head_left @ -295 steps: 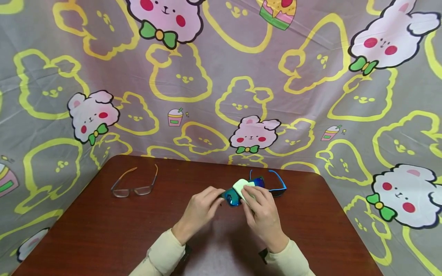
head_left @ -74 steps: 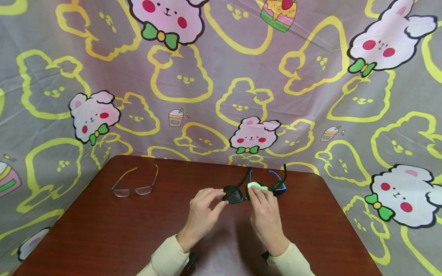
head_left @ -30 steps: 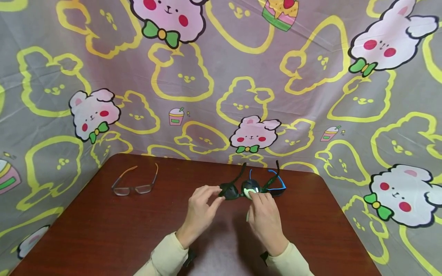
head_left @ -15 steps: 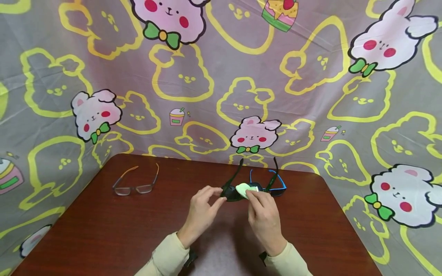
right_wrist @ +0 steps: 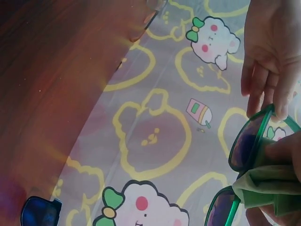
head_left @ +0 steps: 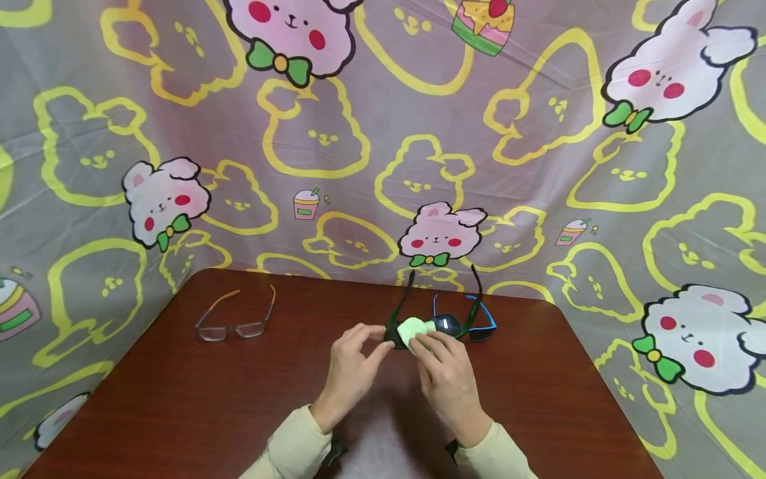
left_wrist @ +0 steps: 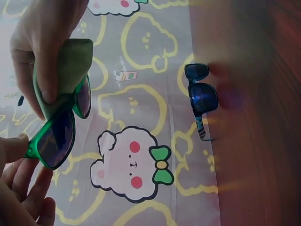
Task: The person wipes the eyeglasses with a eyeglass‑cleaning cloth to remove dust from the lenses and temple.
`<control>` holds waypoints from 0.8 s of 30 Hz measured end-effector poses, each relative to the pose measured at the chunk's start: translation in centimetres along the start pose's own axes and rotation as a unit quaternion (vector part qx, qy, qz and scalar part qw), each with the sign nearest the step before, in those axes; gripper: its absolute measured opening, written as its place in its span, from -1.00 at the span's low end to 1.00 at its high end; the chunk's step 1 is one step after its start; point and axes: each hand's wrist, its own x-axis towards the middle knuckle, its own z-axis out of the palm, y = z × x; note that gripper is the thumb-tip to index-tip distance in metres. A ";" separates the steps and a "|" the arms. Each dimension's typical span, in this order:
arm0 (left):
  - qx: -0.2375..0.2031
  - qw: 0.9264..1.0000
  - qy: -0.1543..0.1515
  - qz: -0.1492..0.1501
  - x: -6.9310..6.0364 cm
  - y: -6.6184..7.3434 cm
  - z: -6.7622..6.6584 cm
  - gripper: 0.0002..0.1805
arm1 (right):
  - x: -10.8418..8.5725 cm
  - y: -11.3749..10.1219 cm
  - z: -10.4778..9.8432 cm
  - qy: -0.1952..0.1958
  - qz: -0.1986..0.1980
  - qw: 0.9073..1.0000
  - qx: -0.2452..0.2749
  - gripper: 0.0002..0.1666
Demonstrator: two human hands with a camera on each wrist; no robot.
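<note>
Above the table, my left hand (head_left: 350, 369) pinches the left end of a pair of sunglasses (head_left: 447, 324). Their temples stand open and point away from me. The left wrist view shows a green frame with dark lenses (left_wrist: 57, 139). My right hand (head_left: 450, 376) holds a folded light green cloth (head_left: 411, 329) over the left lens and the bridge, covering most of that lens. In the right wrist view the cloth (right_wrist: 263, 183) is wrapped about the frame near the bridge, with fingers on both sides. The right lens is uncovered.
Blue-framed sunglasses (head_left: 487, 324) rest on the brown table (head_left: 179, 399) just behind the held pair, partly hidden. Clear eyeglasses (head_left: 249, 330) with orange-tipped temples lie at the back left. A patterned cloth curtain (head_left: 335, 219) rises around the table's back and sides.
The mirrored fronts faced up 9.8 s ago; the sunglasses have since been turned, temples away from me. Over the last second my right hand moved the cloth leftward from the right lens to the left one.
</note>
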 end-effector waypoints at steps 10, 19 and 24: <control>-0.022 0.999 -0.001 -0.038 0.0 0.1 -0.1 -0.79 | -0.1 0.1 -0.3 -0.055 -0.023 0.998 -0.016 -0.51; -0.008 1.000 -0.003 0.007 -0.1 0.2 0.0 -0.76 | 0.1 0.0 -0.1 -0.035 -0.016 0.999 -0.017 -0.54; -0.013 1.000 0.004 0.020 -0.1 0.0 0.1 -0.77 | 0.3 -0.2 0.0 -0.029 -0.016 0.999 0.007 -0.56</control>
